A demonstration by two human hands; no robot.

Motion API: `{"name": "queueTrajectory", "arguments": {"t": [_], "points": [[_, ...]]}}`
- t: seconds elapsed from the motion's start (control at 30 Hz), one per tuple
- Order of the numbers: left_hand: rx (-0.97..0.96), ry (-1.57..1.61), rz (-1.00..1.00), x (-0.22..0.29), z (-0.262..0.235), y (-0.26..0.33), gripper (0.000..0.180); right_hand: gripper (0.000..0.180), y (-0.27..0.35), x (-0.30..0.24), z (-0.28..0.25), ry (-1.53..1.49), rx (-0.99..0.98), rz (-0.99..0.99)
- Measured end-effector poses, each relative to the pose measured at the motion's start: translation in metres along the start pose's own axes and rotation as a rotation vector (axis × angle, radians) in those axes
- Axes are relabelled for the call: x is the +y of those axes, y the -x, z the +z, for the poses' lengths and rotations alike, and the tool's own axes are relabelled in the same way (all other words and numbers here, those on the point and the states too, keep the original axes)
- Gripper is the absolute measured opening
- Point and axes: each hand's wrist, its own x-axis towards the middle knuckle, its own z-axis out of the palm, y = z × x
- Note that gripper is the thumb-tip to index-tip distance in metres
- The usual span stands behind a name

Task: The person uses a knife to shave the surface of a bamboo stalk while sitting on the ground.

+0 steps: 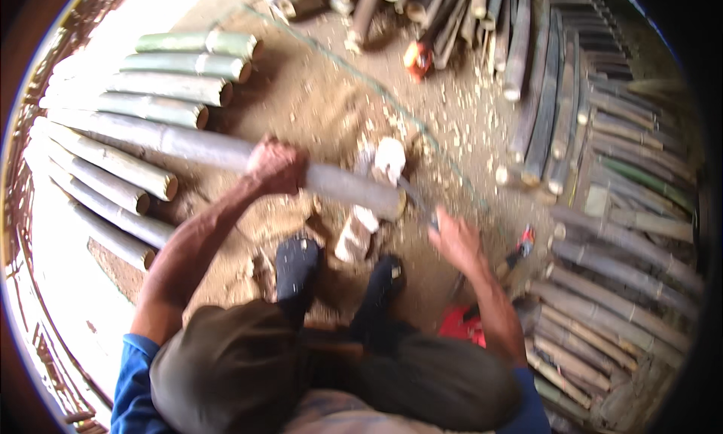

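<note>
"Grey bamboo pole (350, 189): where does it lie, and what could go wrong?"

"Over a pale support (355, 238) that shows on both its sides. If the pole rolled there, the thin-bladed tool (414, 196) might skid along it toward the left hand (277, 165)."

"And the hands?"

"The left grips over the pole's top, fingers closed, arm stretched forward. The right hand (458, 242), just beyond the pole's cut end, seems curled round the tool, though blur leaves that uncertain."
</note>
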Motion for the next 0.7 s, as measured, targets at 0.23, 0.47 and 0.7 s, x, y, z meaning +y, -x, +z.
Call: {"name": "queueTrajectory", "arguments": {"t": [0.23,0.47,0.7], "points": [[0.474,0.086,0.071,-0.009,0.025,0.026,0.012,0.029,-0.016,-0.062,-0.062,-0.408,0.256,-0.081],[0.566,0.042,0.108,-0.005,0.039,0.033,0.019,0.030,-0.011,-0.070,-0.070,-0.276,-0.068,0.054],[0.490,0.090,0.055,-0.002,0.033,0.017,0.024,0.030,-0.011,-0.035,-0.013,-0.099,-0.183,0.121]]}}
